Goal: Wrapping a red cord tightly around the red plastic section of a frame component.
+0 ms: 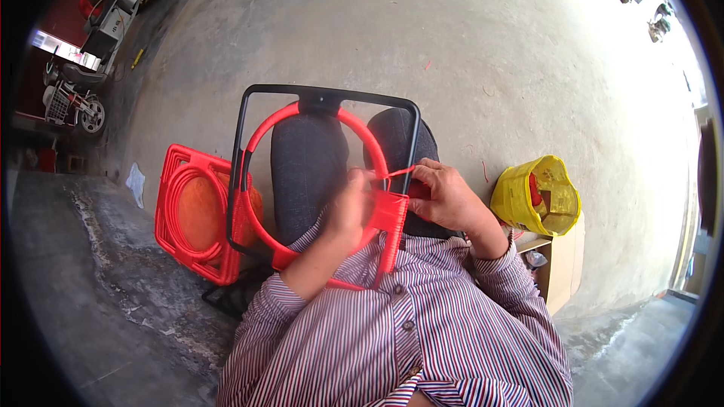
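A square black frame (348,95) with rounded corners rests over my lap, a red ring (258,136) fixed inside it. Red strip is wound closely round its lower right part (388,220). My right hand (451,197) is closed beside the frame's right side, pinching a loose red strip (400,172) between thumb and fingers. That strip runs across the frame's side toward my left hand (345,207), which is at the inner edge of the wound part. My left hand is smeared by motion, so its grip is unclear.
At my left stand stacked red square frames with rings (170,196), an orange round thing (197,211) behind them. A yellow bucket (520,196) with red material inside stands at my right, by a cardboard box (559,275). Scooters (113,22) are parked far left on concrete floor.
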A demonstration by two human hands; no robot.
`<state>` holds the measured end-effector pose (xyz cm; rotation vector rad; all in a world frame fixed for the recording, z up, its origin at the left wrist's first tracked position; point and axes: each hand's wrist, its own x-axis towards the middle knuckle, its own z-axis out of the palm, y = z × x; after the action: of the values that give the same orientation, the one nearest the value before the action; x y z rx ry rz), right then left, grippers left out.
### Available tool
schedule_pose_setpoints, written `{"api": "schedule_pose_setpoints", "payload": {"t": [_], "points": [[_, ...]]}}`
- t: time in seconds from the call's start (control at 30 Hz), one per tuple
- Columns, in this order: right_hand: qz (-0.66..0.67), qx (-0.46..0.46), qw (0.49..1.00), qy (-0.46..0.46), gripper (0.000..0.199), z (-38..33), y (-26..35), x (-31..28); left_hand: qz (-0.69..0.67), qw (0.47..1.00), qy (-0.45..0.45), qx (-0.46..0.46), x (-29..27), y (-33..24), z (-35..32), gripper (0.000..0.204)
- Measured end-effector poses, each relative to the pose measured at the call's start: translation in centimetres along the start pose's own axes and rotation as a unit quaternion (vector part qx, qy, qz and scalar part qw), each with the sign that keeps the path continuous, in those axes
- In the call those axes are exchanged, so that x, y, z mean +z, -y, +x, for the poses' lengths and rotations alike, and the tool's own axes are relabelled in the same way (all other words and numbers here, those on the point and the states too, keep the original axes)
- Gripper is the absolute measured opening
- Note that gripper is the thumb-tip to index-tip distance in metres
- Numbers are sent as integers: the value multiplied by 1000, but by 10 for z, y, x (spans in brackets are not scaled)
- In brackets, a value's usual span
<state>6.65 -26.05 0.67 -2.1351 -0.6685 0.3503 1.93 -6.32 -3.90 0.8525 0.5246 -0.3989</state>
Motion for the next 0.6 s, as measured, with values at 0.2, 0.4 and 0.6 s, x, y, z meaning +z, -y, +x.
{"api": "schedule_pose_setpoints", "payload": {"t": [0.2,0.4,0.6], "points": [[206,43,970,-119,37,-4,-13,4,99,980,-52,165,10,-5,-10,31],[-5,-117,983,-139,38,9,30,18,463,685,37,561,14,-5,-21,30],[273,-74,955,-89,31,-14,-7,-6,167,937,4,308,4,-4,-19,22]]}}
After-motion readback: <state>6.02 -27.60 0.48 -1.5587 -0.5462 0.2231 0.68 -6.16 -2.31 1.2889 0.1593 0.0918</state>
